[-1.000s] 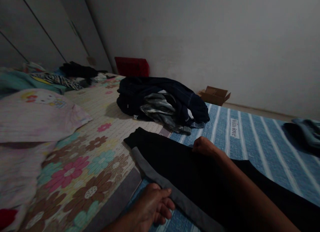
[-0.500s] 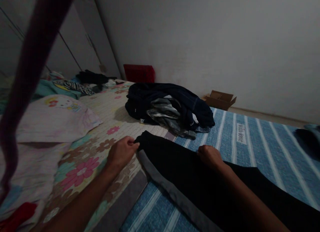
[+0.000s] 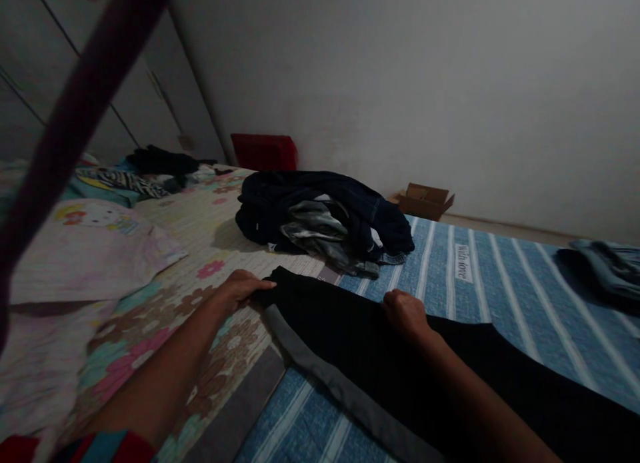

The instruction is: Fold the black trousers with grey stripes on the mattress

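One blurred dark strip crosses the upper left of the view. A printed pillow is laid on a floral quilt. The left hand is positioned on the quilt, its fingers extended narrowly together, with the fingertips at the far corner of a black garment. This garment is spread flat across the quilt's edge and a blue striped mat, and a grey band runs along its near side. The right hand is curled on the upper edge; whether cloth is pinched cannot be determined. The garment is judged light and soft, liable to slump if unsupported, so hold is best taken at the corner and upper edge. A pile of dark denim clothing is placed beyond it, and folded denim lies at far right.
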